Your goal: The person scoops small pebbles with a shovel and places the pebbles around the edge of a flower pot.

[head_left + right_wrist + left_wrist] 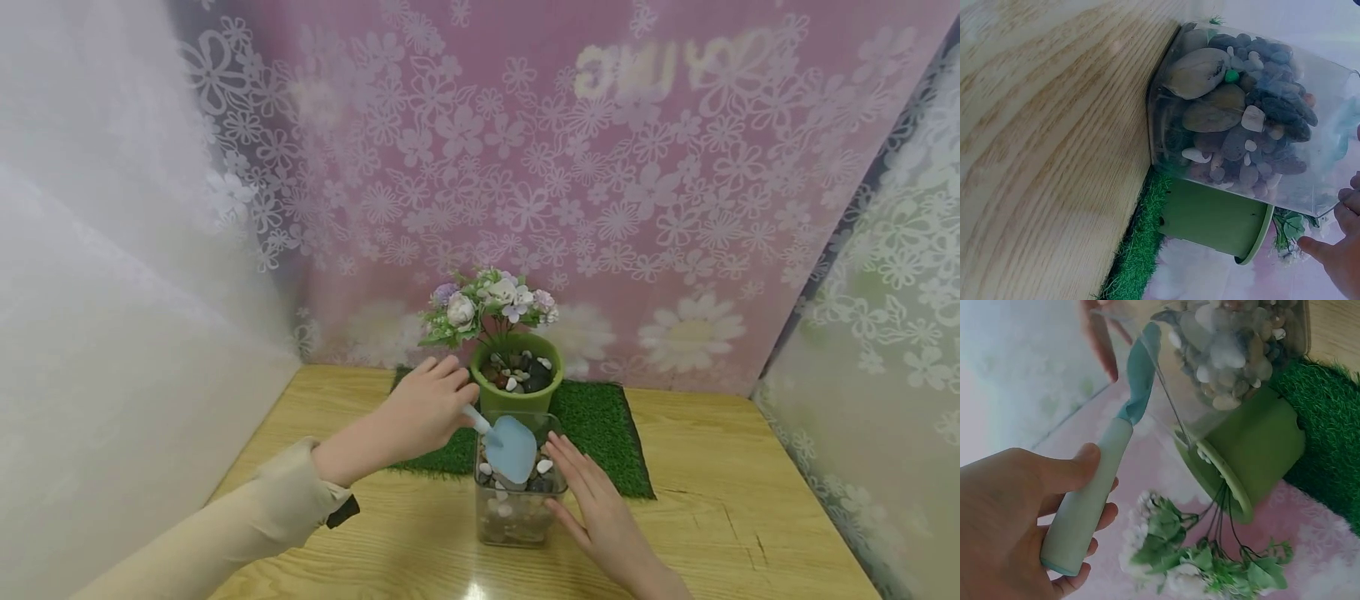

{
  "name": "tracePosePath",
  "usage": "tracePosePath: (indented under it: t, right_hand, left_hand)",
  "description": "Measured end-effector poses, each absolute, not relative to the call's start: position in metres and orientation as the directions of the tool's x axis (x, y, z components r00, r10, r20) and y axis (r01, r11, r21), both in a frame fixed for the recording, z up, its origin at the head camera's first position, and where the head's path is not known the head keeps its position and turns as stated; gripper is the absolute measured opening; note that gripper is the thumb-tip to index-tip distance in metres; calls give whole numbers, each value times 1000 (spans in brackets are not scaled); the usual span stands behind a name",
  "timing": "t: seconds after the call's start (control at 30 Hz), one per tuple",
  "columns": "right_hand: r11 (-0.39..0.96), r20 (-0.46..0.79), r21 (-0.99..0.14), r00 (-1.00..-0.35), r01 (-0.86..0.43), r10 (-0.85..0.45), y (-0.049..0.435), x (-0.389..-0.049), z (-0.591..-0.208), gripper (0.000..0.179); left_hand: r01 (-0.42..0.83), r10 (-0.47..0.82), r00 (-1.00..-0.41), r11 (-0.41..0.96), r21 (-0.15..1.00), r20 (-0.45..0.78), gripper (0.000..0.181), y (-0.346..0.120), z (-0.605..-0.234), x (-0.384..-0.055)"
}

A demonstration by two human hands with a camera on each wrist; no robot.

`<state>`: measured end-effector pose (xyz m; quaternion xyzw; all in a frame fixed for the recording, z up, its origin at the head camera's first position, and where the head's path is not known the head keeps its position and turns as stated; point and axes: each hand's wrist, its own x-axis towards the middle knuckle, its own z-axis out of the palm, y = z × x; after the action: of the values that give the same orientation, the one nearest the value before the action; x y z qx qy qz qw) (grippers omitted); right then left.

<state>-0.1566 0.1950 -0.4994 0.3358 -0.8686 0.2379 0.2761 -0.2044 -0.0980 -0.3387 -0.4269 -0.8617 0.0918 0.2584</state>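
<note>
My left hand [426, 407] grips the pale handle [1088, 497] of a small trowel with a light blue blade [512, 450]. The blade hangs face-down within the rim of a clear square container [513, 521], over pebbles [1235, 115] of mixed sizes and colours. In the left wrist view, the thumb lies along the handle and the other fingers wrap behind it. My right hand [600, 512] rests against the container's right side near the rim, fingers straight and thumb spread apart. Just behind the container stands a green flowerpot [517, 400], with pebbles around the stems of white and purple flowers [495, 304].
Green artificial turf [600, 425] lies beneath the flowerpot on a wood-grain table [712, 500]. A pink floral curtain [525, 167] hangs at the table's back edge. Pale curtains [150, 250] close in the left and right sides.
</note>
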Motion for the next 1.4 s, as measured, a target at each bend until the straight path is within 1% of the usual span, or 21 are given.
tracePosePath:
  t: [0.07, 0.13, 0.27, 0.33, 0.4, 0.5, 0.57, 0.63, 0.73, 0.87, 1.0, 1.07, 1.27, 1.4]
  right_hand:
    - [666, 635, -229, -627, -710, -450, 195, -157, -500, 76]
    - [668, 633, -230, -630, -708, -449, 195, -157, -500, 78]
    - [668, 626, -243, -639, -703, -446, 195, -156, -500, 78]
    - [669, 623, -245, -643, -701, -445, 195, -156, -500, 77]
    - [669, 621, -247, -645, -701, -446, 195, -156, -500, 77]
    - [661, 626, -246, -637, -709, -450, 194, -156, -499, 75]
    - [654, 636, -244, -627, -716, -450, 194, -156, -499, 74]
    - [647, 644, -247, -621, -721, -446, 194, -156, -499, 72]
    - [641, 657, -246, -612, -727, -441, 193, -156, -498, 70]
    - [644, 649, -255, -622, -721, -438, 193, -155, -498, 70]
    - [647, 648, -262, -627, -716, -432, 193, -155, -498, 71]
    - [646, 655, -259, -622, -718, -429, 192, -155, -498, 71]
    - [654, 652, -266, -631, -709, -419, 191, -154, -500, 76]
    - [659, 642, -274, -643, -701, -417, 191, -154, -500, 81]
  left_hand:
    - [680, 824, -474, 567, -464, 311, 25, -88, -340, -203]
    - [686, 862, -440, 503, -526, 252, 27, -80, -341, -203]
    - [701, 916, -363, 388, -599, 168, 32, -70, -343, -208]
    - [703, 929, -341, 353, -618, 144, 32, -70, -343, -212]
    - [706, 933, -332, 344, -619, 138, 32, -72, -344, -216]
    - [728, 932, -329, 354, -587, 153, 30, -76, -348, -221]
    - [750, 926, -337, 373, -545, 171, 28, -79, -353, -224]
    - [768, 917, -358, 397, -503, 178, 27, -81, -358, -227]
    - [782, 891, -416, 453, -429, 182, 27, -85, -366, -230]
    - [787, 848, -489, 530, -316, 205, 24, -90, -371, -228]
    - [788, 823, -518, 565, -243, 234, 23, -93, -375, -225]
    - [790, 822, -512, 564, -240, 249, 21, -95, -375, -225]
    - [758, 812, -512, 580, -298, 280, 19, -90, -380, -222]
    - [760, 800, -538, 597, -258, 266, 20, -92, -384, -222]
